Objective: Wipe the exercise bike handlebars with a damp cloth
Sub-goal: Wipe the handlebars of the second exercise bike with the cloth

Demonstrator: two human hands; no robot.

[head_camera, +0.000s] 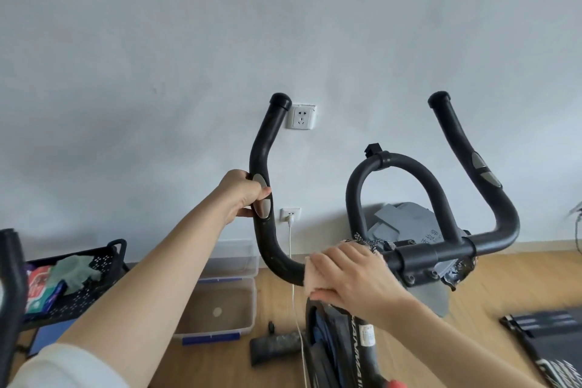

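Observation:
The black handlebars of the exercise bike fill the middle of the view: a left horn (264, 142), a centre loop (401, 164) and a right horn (456, 135). My left hand (244, 195) is closed around the left horn at its silver pulse sensor. My right hand (349, 277) presses a pale beige cloth (310, 277) onto the lower bend of the left bar, just left of the centre clamp (431, 257). A dark patterned part of the cloth shows above my fingers.
A white wall with two sockets (301, 118) is close behind the bars, and a white cable (291, 261) hangs from the lower one. Clear plastic boxes (220, 302) sit on the wood floor at left, beside a black perforated cart (78, 277). A dark mat (548, 340) lies at right.

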